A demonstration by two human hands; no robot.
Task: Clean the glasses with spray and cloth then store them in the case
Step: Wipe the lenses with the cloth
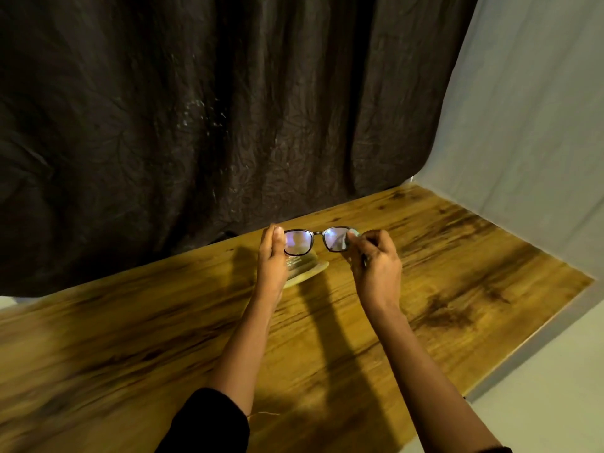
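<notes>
Black-framed glasses (313, 234) are held up above the wooden table (457, 256), lenses facing me. My left hand (273, 256) holds the left end of the frame, thumb up along its side. My right hand (376, 259) pinches the right end of the frame, and a small pale cloth (344, 244) shows behind the right lens at its fingertips. Under the glasses, partly hidden by my left hand, an open beige case (309, 273) lies on the table. No spray bottle is in view.
A dark crumpled curtain (196, 125) hangs right behind the table's far edge. A pale sheet (523, 109) covers the right side. The table's right edge (555, 308) runs diagonally toward me.
</notes>
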